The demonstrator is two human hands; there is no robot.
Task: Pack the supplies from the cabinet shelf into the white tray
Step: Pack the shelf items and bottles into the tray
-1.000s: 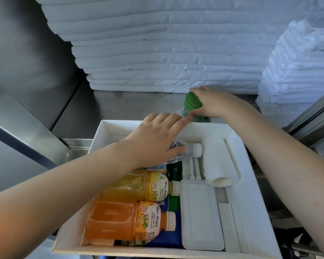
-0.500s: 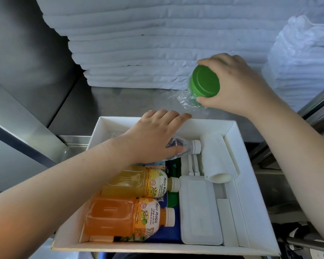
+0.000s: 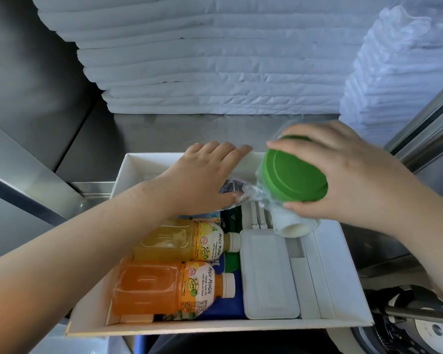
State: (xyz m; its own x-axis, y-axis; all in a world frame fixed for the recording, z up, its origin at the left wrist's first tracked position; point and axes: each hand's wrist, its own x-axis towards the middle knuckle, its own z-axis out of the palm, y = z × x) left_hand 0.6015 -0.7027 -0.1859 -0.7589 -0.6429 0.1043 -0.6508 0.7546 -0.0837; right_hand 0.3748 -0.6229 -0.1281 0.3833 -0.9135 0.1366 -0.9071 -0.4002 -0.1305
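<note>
A white tray (image 3: 348, 284) lies below me with a yellow juice bottle (image 3: 174, 241), an orange juice bottle (image 3: 151, 290), a flat white lidded box (image 3: 267, 274) and a white paper roll (image 3: 292, 224) inside. My right hand (image 3: 343, 172) grips a green-lidded container (image 3: 296, 172) in clear plastic wrap, held over the tray's far right corner above the roll. My left hand (image 3: 205, 180) rests palm down on a clear water bottle (image 3: 232, 186) at the tray's far end; most of that bottle is hidden under it.
Stacks of folded white cloth (image 3: 202, 60) fill the steel shelf (image 3: 179, 131) behind the tray. A second, plastic-wrapped white stack (image 3: 399, 67) stands at the right beside a metal cabinet frame (image 3: 430, 118). A wheel (image 3: 420, 330) shows at bottom right.
My right hand has brought the green-lidded container off the shelf, toward me and down over the tray. My left hand has stayed on the water bottle.
</note>
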